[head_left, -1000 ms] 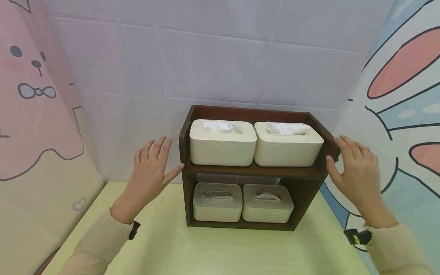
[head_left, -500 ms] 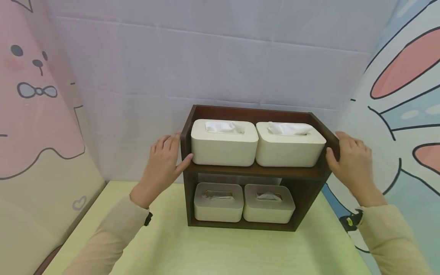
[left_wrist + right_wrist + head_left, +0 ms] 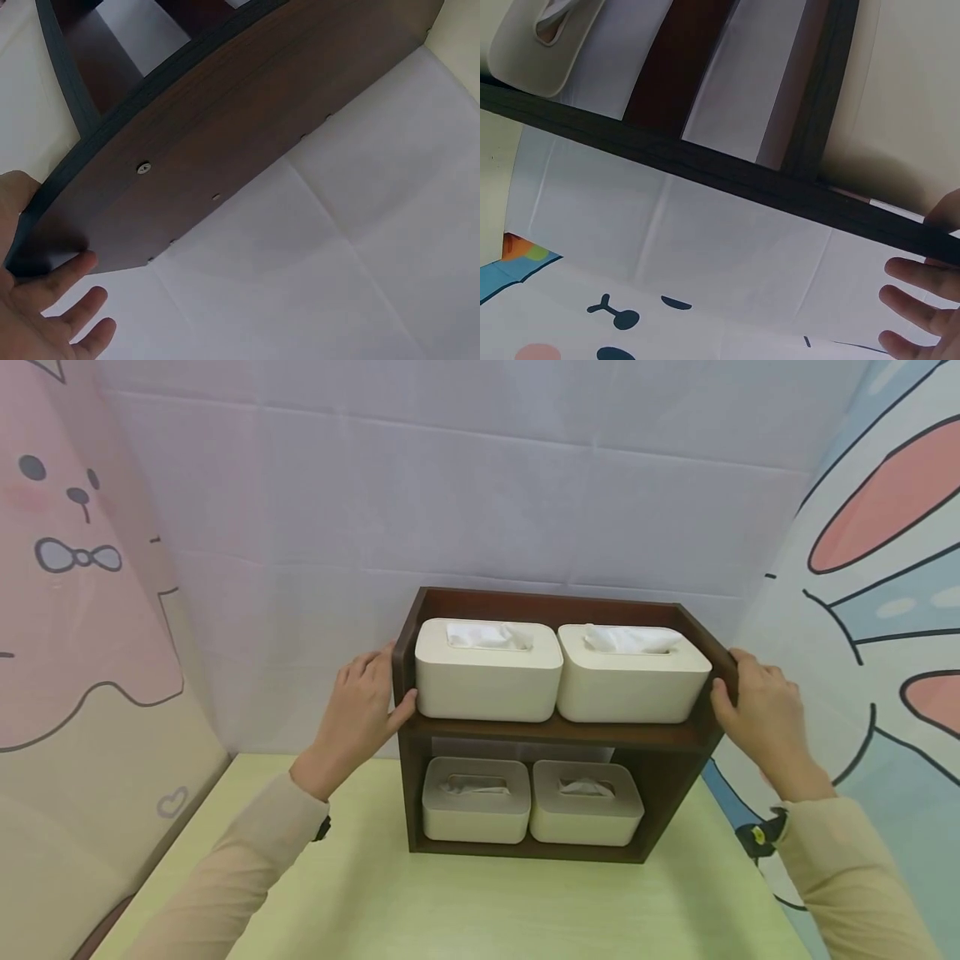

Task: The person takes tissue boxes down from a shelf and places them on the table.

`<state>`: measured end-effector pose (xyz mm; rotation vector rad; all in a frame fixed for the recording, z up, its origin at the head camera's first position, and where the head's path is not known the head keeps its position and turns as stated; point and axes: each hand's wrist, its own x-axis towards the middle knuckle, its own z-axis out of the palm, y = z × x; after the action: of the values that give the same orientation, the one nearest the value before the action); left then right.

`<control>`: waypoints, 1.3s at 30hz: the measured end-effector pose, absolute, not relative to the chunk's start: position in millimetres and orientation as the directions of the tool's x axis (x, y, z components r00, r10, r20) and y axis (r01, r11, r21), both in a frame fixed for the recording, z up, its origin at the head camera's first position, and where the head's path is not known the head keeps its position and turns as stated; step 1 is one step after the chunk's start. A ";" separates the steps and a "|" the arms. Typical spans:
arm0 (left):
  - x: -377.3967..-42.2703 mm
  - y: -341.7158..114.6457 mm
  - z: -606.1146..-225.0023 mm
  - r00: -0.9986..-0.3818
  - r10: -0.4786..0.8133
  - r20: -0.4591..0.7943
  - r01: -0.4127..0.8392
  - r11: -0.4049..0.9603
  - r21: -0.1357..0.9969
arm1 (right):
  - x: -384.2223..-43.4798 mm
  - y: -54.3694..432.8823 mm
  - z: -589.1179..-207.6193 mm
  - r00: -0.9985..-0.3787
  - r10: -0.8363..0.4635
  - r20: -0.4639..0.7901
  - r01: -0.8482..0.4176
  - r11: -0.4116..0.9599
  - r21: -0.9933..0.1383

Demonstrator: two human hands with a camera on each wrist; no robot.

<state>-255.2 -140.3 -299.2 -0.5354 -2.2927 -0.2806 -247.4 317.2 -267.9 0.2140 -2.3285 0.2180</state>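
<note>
A dark brown two-tier wooden shelf (image 3: 558,737) stands on the table with cream tissue boxes on both tiers. My left hand (image 3: 354,714) holds its left side panel near the top, the thumb round the front edge. In the left wrist view, the index finger (image 3: 71,270) lies against the panel's outer face while the other fingers spread loosely. At the right side panel, my right hand (image 3: 767,718) grips in the same way, thumb inside and fingers outside. Two boxes, the upper left tissue box (image 3: 487,685) and the upper right tissue box (image 3: 630,687), sit side by side.
Below them are the lower left tissue box (image 3: 476,814) and lower right tissue box (image 3: 585,817). The pale yellow-green table (image 3: 525,910) extends in front. A white cloth (image 3: 480,485) hangs behind, with cartoon-printed walls (image 3: 82,610) at both sides.
Both hands have come inward from beside the shelf and now hold its side panels. The shelf and tissue boxes have not visibly moved.
</note>
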 end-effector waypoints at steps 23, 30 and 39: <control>-255.6 -138.3 -289.8 -0.588 0.378 0.715 0.381 0.909 -0.167 | -250.6 317.5 -265.0 -0.684 -0.104 0.722 -0.321 0.932 -0.169; -256.7 -139.9 -290.1 -0.580 0.398 0.711 0.376 0.905 -0.199 | -253.8 317.1 -268.3 -0.655 -0.130 0.745 -0.361 0.919 -0.157; -258.8 -144.3 -290.4 -0.600 0.398 0.694 0.366 0.908 -0.205 | -254.1 313.7 -267.6 -0.614 -0.169 0.771 -0.390 0.914 -0.111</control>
<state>-258.8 -144.3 -290.4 -0.5423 -2.2694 0.0529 -254.1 313.7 -267.6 0.3958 -2.2366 0.3397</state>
